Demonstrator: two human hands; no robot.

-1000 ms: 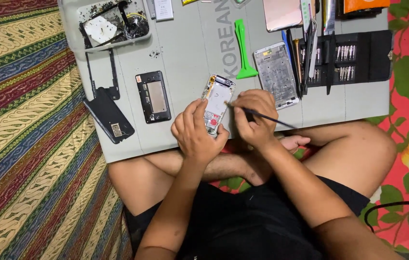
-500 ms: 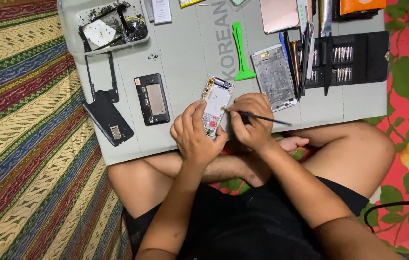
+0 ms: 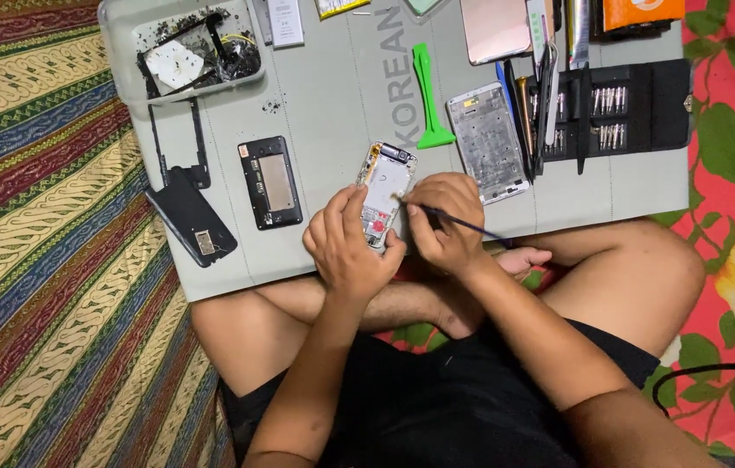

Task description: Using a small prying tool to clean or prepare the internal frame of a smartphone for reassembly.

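Both hands grip: left hand [image 3: 346, 247] the opened phone [image 3: 384, 192], right hand [image 3: 445, 227] a thin tool [image 3: 463, 225], over a grey mat [image 3: 333, 95] on striped rug [image 3: 38, 217].

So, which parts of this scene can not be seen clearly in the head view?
- Tip of the thin tool: too small, and the right hand covers its front end.
- Lower end of the opened phone: hidden under the left hand.
- Bits in the black case: too small to tell apart.
- Pink panel and orange thing: cut off by the top edge.
- Debris in the grey tray: too small to identify.
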